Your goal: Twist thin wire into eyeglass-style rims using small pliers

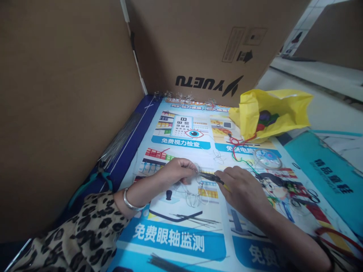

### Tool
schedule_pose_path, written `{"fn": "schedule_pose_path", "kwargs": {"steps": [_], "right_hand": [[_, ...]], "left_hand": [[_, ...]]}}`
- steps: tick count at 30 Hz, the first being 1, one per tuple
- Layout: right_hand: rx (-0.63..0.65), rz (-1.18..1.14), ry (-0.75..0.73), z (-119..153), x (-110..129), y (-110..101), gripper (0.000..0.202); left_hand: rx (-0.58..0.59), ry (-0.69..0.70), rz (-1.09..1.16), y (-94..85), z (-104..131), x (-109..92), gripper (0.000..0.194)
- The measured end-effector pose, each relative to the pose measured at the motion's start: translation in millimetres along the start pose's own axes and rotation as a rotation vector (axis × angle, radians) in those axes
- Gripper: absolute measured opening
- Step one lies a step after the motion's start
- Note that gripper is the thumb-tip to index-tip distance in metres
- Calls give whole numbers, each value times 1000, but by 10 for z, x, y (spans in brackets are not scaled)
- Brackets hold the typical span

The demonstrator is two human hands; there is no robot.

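My left hand [178,170] is closed in a pinch on a piece of thin, looped silvery wire [193,196], whose loops dangle below the fingers. Wrapped round a pair of needle-nose pliers [209,176], my right hand [241,185] points their dark jaws left. The jaw tips meet the wire close to my left fingertips; whether they grip it is too small to tell. Underneath is a printed poster sheet [172,236]. Several thin dark wires [195,219] lie on it, nearer to me than the hands.
Cardboard walls [181,45] rise at the left and back. A yellow bag [295,107] with coloured balls inside stands back right, near a ring-shaped spool [267,158]. Teal-handled cutters [98,177] and a wire bundle [121,139] lie left. A teal box [320,166] sits right.
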State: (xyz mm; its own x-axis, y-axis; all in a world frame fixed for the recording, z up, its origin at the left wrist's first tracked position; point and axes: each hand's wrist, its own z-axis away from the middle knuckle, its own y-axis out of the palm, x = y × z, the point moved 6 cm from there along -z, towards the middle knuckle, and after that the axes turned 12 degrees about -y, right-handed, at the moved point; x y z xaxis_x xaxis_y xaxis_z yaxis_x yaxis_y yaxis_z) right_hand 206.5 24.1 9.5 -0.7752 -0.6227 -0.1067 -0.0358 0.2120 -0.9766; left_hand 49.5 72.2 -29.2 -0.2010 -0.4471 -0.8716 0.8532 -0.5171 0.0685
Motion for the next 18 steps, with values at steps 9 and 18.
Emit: {"fn": "schedule_pose_path", "kwargs": {"steps": [9,18], "right_hand": [[-11,-16,10,0,5,-15,16],[76,-103,74,-3,-29,-41,17]], "left_hand": [[-21,15,19,-6,-26,10,13],[-99,11,26,-22,-16,-12,12]]}}
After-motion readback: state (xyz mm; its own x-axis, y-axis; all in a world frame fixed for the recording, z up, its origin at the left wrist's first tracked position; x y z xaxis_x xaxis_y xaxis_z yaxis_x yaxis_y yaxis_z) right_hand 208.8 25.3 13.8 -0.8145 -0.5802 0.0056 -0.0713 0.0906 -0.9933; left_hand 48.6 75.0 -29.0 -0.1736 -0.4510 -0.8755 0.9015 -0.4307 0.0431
